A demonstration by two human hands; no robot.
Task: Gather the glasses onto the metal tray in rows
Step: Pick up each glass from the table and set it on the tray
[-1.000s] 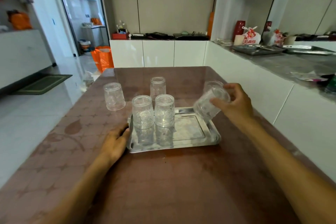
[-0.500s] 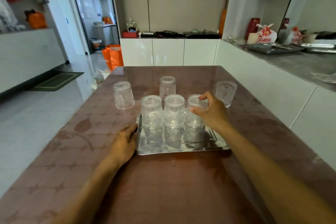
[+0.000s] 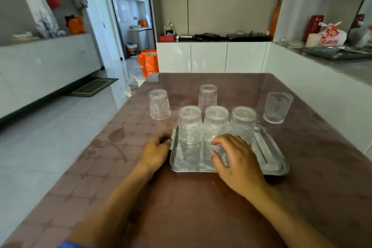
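Release done: right hand (image 3: 237, 159), loosely open and empty, has left the third glass (image 3: 243, 125) completing the metal tray (image 3: 269, 155) far row; left hand (image 3: 155, 153) steadies its left rim.

Hidden: your right hand (image 3: 237, 164) is covering the metal tray's (image 3: 267, 152) front middle and the third glass's (image 3: 244, 121) base; forearms are running off-frame.

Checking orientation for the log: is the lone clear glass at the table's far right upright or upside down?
Upright: the clear ribbed glass is widest at its open top rim and narrows toward the brown table.
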